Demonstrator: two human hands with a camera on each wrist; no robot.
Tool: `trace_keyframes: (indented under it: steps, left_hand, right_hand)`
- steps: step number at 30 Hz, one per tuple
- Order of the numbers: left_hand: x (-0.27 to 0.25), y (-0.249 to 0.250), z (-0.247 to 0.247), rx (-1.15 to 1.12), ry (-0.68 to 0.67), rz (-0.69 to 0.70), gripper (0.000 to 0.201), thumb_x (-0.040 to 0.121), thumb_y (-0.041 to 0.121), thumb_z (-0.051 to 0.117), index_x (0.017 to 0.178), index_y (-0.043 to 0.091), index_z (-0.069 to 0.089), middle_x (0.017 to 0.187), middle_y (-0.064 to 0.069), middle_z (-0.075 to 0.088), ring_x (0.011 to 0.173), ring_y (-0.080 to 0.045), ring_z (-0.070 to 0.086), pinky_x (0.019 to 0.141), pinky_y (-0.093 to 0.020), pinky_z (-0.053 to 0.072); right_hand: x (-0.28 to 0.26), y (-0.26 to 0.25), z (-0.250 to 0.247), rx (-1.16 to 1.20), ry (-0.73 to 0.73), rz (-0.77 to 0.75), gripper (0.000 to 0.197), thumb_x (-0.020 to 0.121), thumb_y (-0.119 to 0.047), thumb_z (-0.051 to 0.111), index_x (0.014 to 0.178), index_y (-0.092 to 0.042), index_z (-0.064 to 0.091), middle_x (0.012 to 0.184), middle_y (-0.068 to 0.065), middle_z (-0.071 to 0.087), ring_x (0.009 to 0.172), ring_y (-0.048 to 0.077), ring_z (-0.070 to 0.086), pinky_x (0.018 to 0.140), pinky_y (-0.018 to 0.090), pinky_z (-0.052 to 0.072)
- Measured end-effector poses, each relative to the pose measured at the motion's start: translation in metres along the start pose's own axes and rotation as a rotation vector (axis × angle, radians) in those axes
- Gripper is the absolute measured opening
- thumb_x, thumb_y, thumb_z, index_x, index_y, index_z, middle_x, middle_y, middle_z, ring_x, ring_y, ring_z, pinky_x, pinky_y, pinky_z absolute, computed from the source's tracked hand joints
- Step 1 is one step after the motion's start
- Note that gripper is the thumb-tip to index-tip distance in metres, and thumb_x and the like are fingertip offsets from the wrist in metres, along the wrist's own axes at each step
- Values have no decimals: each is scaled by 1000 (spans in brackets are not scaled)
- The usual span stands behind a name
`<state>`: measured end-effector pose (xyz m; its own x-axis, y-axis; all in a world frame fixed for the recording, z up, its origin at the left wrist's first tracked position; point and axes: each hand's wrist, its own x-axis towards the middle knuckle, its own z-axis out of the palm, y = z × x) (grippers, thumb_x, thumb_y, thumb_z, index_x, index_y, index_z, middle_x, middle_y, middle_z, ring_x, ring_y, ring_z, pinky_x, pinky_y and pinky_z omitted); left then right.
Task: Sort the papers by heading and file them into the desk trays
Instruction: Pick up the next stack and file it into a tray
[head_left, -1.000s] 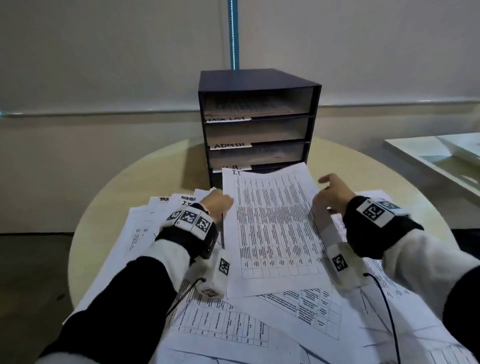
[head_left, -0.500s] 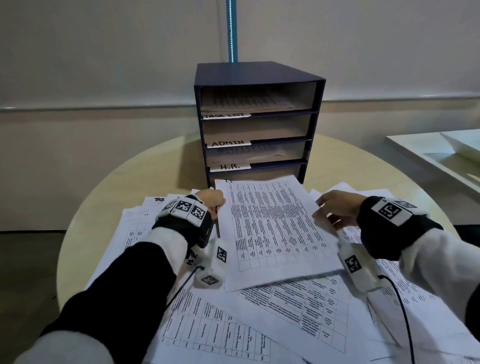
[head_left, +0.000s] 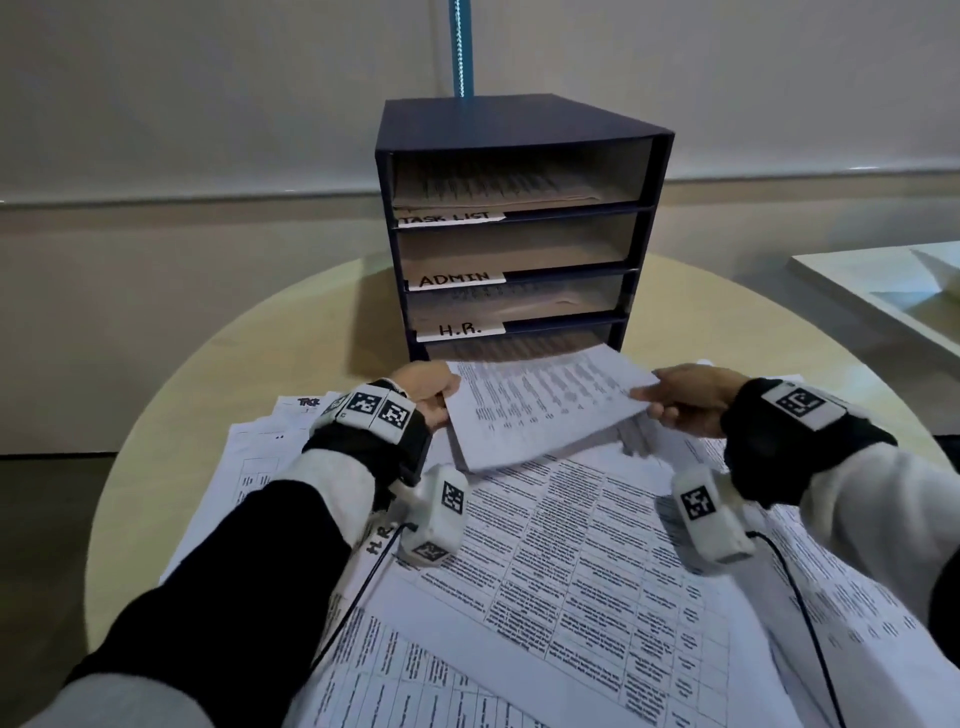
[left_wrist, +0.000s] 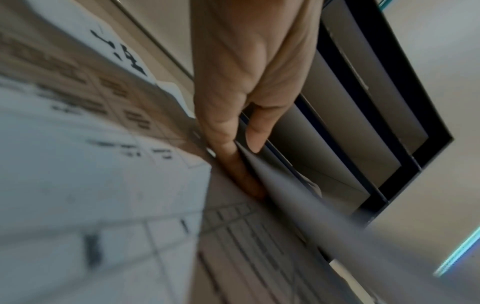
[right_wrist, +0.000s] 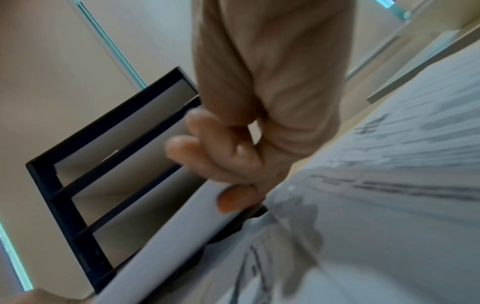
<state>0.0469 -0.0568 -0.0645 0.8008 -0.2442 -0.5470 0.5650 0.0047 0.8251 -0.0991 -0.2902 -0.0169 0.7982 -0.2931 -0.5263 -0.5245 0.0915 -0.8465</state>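
A dark blue desk tray unit (head_left: 519, 117) stands at the back of the round table, its slots labelled TASK LIST, ADMIN and H.R. A printed sheet (head_left: 540, 405) is held flat just in front of the lowest slot, its far edge at the opening. My left hand (head_left: 431, 397) pinches the sheet's left edge, thumb over fingers (left_wrist: 255, 131). My right hand (head_left: 685, 397) pinches its right edge, a finger (right_wrist: 233, 200) showing beneath the paper. The top and H.R. slots hold papers.
Several printed sheets (head_left: 571, 571) lie spread over the near half of the table (head_left: 291, 353), one marked H.R. (head_left: 382, 540) under my left wrist. A white shelf (head_left: 883, 291) sits off to the right. A blue pole (head_left: 460, 47) rises behind the trays.
Both hands have carried the sheet forward and lower, from lying tilted over the pile to level at the bottom slot's opening. The right hand closed its pinch on the edge.
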Motion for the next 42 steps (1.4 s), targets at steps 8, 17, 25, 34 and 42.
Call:
trace_keyframes:
  steps: [8, 17, 25, 34, 42]
  left_hand:
    - [-37, 19, -7, 136, 4, 12, 14, 95, -6, 33, 103, -6, 45, 62, -20, 66, 48, -23, 66, 41, -24, 53]
    - [-29, 31, -4, 467, 33, 69, 17, 95, -5, 34, 88, -5, 49, 65, -15, 59, 51, -16, 58, 41, -20, 46]
    - [-30, 39, 17, 1245, -28, 123, 13, 90, 15, 51, 78, 9, 47, 74, -2, 45, 70, -15, 48, 61, -25, 42]
    - [-18, 40, 16, 1394, -96, 49, 19, 93, 29, 46, 82, 14, 50, 96, -5, 52, 87, -21, 49, 83, -29, 39]
    - [-45, 42, 11, 1301, -106, 175, 46, 98, 20, 43, 140, 6, 35, 142, -9, 41, 122, -23, 47, 103, -30, 40]
  right_hand:
    - [51, -29, 43, 235, 144, -17, 36, 98, 2, 30, 133, 11, 25, 124, 20, 47, 52, 25, 68, 36, 22, 50]
    - [87, -37, 66, 250, 127, -52, 26, 96, 3, 34, 122, 4, 39, 127, 24, 47, 119, 38, 51, 37, 21, 50]
    - [121, -33, 69, 329, 260, -69, 8, 92, 7, 40, 92, 2, 46, 87, 17, 55, 71, 32, 56, 87, 40, 54]
    - [118, -37, 70, 245, 168, -55, 16, 88, 5, 47, 76, -5, 50, 75, 10, 52, 63, 21, 55, 68, 34, 53]
    - [87, -35, 63, 245, -2, -14, 16, 96, 4, 29, 93, -1, 43, 80, 13, 51, 65, 18, 52, 82, 35, 50]
